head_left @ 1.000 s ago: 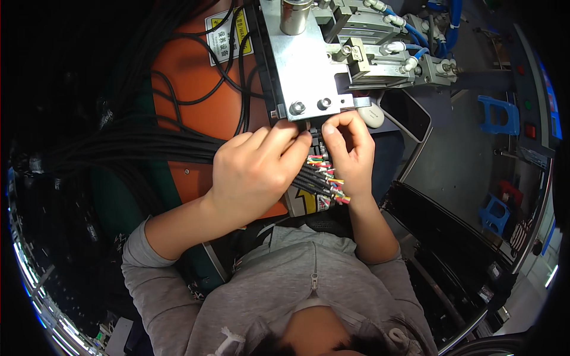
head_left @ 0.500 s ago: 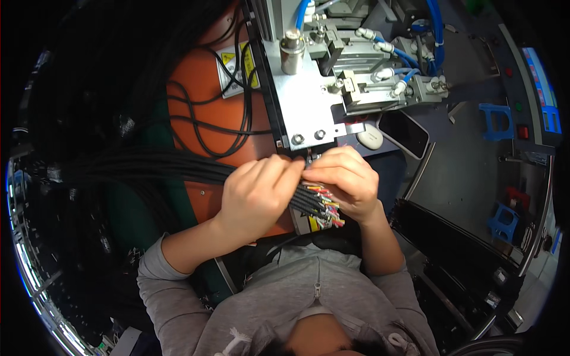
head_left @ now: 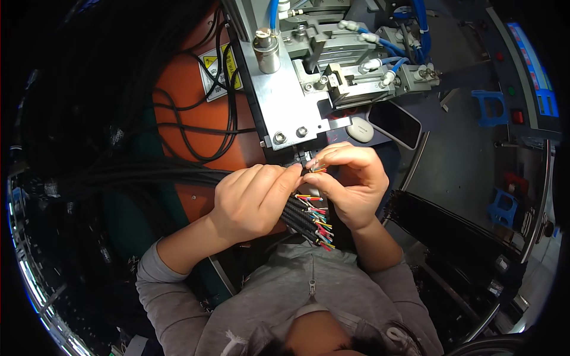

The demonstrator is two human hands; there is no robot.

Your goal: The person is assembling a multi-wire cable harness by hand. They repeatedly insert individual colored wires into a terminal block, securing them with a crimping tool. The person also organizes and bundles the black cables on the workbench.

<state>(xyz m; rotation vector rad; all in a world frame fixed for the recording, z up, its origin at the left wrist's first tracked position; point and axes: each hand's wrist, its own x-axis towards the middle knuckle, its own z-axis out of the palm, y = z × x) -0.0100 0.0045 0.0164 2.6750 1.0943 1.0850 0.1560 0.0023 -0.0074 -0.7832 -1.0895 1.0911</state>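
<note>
A thick bundle of black cables (head_left: 136, 175) runs in from the left, and its ends (head_left: 314, 222) fan out with stripped coloured wires. My left hand (head_left: 252, 202) is closed around the bundle just behind those ends. My right hand (head_left: 350, 184) pinches the coloured wire tips of one cable (head_left: 317, 170) between thumb and fingers. Both hands meet just below the grey metal plate (head_left: 285, 104) of the machine, near its two bolts.
An orange panel (head_left: 190, 127) with looped black cords lies at the left of the plate. Clamps with blue hoses (head_left: 386, 59) sit at the top right. A white oval object (head_left: 359, 129) and a dark tray (head_left: 398, 124) lie to the right. More black cables (head_left: 427, 216) rest at lower right.
The hands have drawn down and away from the plate's bolts. My right hand now pinches a single cable's wire tips, and the fanned cable ends show more clearly below my fingers.
</note>
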